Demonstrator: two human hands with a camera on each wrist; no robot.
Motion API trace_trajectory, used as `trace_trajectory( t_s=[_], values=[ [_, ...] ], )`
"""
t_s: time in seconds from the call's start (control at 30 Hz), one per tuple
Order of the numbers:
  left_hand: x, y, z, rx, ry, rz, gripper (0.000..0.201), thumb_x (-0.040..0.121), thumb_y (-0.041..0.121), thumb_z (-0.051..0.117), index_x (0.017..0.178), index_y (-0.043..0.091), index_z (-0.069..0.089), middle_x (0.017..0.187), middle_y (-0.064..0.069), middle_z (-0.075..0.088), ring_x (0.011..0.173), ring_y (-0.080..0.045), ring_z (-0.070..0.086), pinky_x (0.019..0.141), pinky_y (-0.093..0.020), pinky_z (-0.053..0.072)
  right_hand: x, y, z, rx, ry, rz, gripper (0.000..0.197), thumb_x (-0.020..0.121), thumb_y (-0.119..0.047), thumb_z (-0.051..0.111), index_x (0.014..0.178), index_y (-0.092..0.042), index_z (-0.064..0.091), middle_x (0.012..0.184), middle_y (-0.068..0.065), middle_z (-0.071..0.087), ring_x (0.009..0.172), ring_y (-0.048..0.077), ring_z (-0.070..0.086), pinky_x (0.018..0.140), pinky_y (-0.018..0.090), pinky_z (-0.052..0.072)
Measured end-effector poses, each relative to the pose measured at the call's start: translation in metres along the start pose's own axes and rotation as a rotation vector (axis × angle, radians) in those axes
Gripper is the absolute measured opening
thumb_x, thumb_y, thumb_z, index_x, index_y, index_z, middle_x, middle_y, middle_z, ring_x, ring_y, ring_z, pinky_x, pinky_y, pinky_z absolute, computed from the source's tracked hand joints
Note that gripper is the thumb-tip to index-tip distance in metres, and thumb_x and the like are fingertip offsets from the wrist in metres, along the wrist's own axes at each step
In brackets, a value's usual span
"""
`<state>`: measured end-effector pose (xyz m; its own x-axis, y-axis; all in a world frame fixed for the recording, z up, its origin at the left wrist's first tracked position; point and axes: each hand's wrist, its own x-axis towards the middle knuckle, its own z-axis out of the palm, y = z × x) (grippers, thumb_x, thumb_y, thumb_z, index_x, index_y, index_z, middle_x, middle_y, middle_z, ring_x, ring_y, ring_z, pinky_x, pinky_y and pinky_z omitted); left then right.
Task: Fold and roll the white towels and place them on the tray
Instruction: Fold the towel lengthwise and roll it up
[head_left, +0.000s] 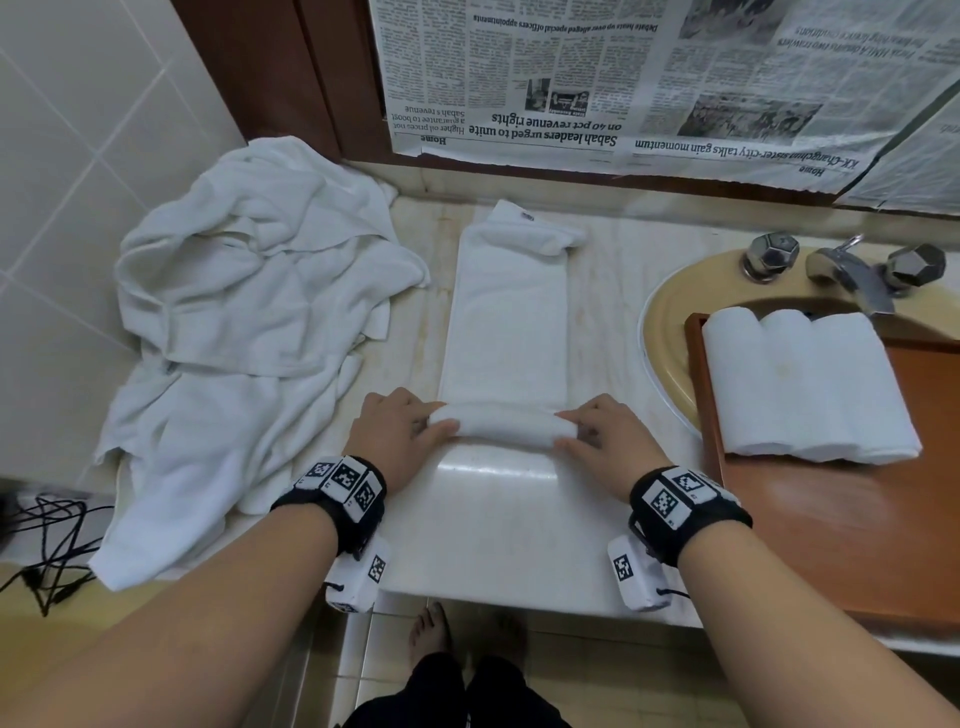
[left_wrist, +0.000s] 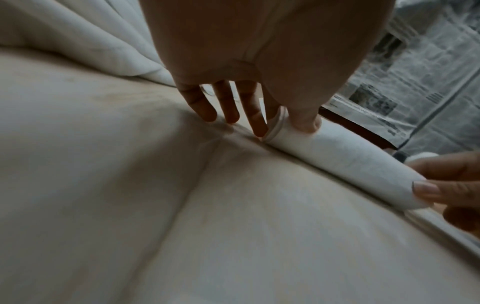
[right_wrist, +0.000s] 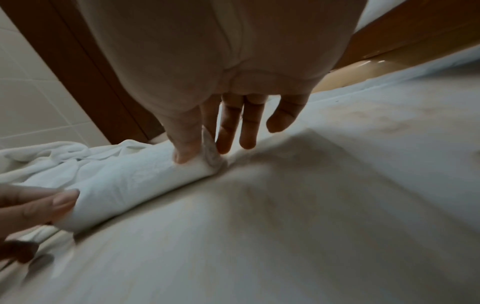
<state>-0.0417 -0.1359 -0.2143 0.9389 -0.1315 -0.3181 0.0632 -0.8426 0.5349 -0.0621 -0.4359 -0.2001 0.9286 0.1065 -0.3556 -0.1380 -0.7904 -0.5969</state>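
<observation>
1. Head view: folded white towel laid as a long strip on the marble counter, running away from the body; near end wound into a short roll; far end bunched, label showing.
2. Handling, as judged: soft, light terry; no stiffness of its own; likely to slacken or telescope at the ends if released; low risk of damage; little slip against itself, more against the polished counter.
3. Hold points, as judged: both ends of the roll, thumbs on the near side, fingertips over the top, pressure even so the edges stay flush.
4. Left hand: at the left end of the roll; thumb pressed on the cloth, index finger behind it, a loose pinch; other fingers nearly straight, tips down on the counter beside the end.
5. Right hand: mirrored at the right end; thumb on the roll, index finger behind; remaining fingers extended to the counter.
6. Wooden tray: set over the sink to the right; three rolled towels lying side by side, touching.
7. Unfolded towel heap: on the counter, left of the strip.
</observation>
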Motion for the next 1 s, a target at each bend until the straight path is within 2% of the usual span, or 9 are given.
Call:
trace_trajectory(
  t_s=[0.1, 0.17, 0.3, 0.4, 0.6, 0.7, 0.77, 0.87, 1.0],
  values=[
    [0.008, 0.000, -0.002, -0.037, -0.051, -0.091, 0.044, 0.087, 0.076, 0.050, 0.092, 0.040, 0.074, 0.096, 0.009, 0.060, 0.115, -0.027, 0.045, 0.099, -0.044, 0.045, 0.003, -0.008, -0.009, 0.055, -0.049, 0.033, 0.028, 0.096, -0.030, 0.068, 0.123, -0.027, 0.073, 0.097, -0.012, 0.055, 0.097, 0.014, 0.058, 0.088, 0.026, 0.041],
    [0.013, -0.001, -0.003, -0.017, -0.049, -0.108, 0.057, 0.077, 0.087, 0.041, 0.069, 0.036, 0.065, 0.079, 0.007, 0.064, 0.100, -0.030, 0.059, 0.089, -0.045, 0.051, 0.005, -0.009, -0.013, 0.132, -0.057, 0.080, 0.026, 0.094, -0.031, 0.072, 0.120, -0.028, 0.075, 0.098, -0.013, 0.063, 0.094, 0.008, 0.061, 0.081, 0.021, 0.043],
    [0.022, 0.002, -0.005, -0.068, -0.009, -0.198, 0.068, 0.083, 0.080, 0.054, 0.067, 0.015, 0.065, 0.066, 0.002, 0.064, 0.071, -0.018, 0.062, 0.071, -0.033, 0.052, 0.010, -0.008, -0.017, 0.327, -0.018, 0.223, 0.016, 0.085, -0.033, 0.083, 0.099, -0.025, 0.081, 0.087, -0.010, 0.076, 0.088, 0.007, 0.069, 0.071, 0.017, 0.046],
    [0.028, 0.006, -0.008, -0.099, -0.010, -0.250, 0.064, 0.084, 0.076, 0.058, 0.060, 0.018, 0.045, 0.058, 0.000, 0.045, 0.057, -0.020, 0.049, 0.059, -0.031, 0.037, 0.014, -0.009, -0.019, 0.374, 0.027, 0.283, 0.021, 0.081, -0.038, 0.085, 0.085, -0.017, 0.081, 0.079, -0.001, 0.078, 0.083, 0.016, 0.071, 0.071, 0.023, 0.050],
    [0.034, 0.017, -0.011, -0.113, 0.011, -0.293, 0.065, 0.087, 0.069, 0.062, 0.057, 0.021, 0.030, 0.056, 0.001, 0.033, 0.054, -0.021, 0.038, 0.055, -0.030, 0.029, 0.024, -0.010, -0.015, 0.449, 0.034, 0.357, 0.027, 0.084, -0.041, 0.082, 0.080, -0.015, 0.080, 0.073, -0.001, 0.077, 0.085, 0.021, 0.074, 0.088, 0.037, 0.057],
    [0.036, 0.018, -0.005, -0.096, 0.059, -0.322, 0.062, 0.085, 0.071, 0.061, 0.056, 0.021, 0.039, 0.055, 0.005, 0.044, 0.057, -0.020, 0.049, 0.059, -0.029, 0.041, 0.024, -0.011, -0.013, 0.465, 0.082, 0.333, 0.028, 0.086, -0.037, 0.081, 0.104, -0.017, 0.073, 0.086, 0.003, 0.077, 0.086, 0.024, 0.074, 0.087, 0.040, 0.059],
    [0.036, 0.018, -0.001, -0.084, 0.108, -0.308, 0.048, 0.085, 0.071, 0.060, 0.069, 0.026, 0.058, 0.068, 0.008, 0.061, 0.077, -0.020, 0.062, 0.076, -0.034, 0.054, 0.020, -0.013, -0.010, 0.389, 0.135, 0.268, 0.033, 0.088, -0.035, 0.079, 0.117, -0.029, 0.065, 0.104, 0.002, 0.068, 0.089, 0.019, 0.070, 0.088, 0.036, 0.057],
    [0.034, 0.024, -0.002, -0.141, 0.203, -0.186, 0.028, 0.089, 0.057, 0.065, 0.103, 0.034, 0.066, 0.096, 0.009, 0.065, 0.101, -0.021, 0.059, 0.094, -0.041, 0.051, 0.014, -0.015, -0.001, 0.316, 0.194, 0.070, 0.024, 0.095, -0.023, 0.070, 0.117, -0.033, 0.067, 0.121, -0.005, 0.051, 0.098, 0.006, 0.062, 0.095, 0.028, 0.050],
    [0.028, 0.024, -0.001, 0.028, 0.245, 0.049, 0.019, 0.097, 0.039, 0.064, 0.099, 0.024, 0.075, 0.109, -0.004, 0.059, 0.104, -0.029, 0.051, 0.093, -0.044, 0.048, 0.011, -0.008, 0.016, 0.130, 0.268, -0.109, 0.022, 0.101, -0.016, 0.060, 0.119, -0.018, 0.073, 0.133, -0.002, 0.055, 0.114, 0.020, 0.059, 0.108, 0.032, 0.043]
  ],
)
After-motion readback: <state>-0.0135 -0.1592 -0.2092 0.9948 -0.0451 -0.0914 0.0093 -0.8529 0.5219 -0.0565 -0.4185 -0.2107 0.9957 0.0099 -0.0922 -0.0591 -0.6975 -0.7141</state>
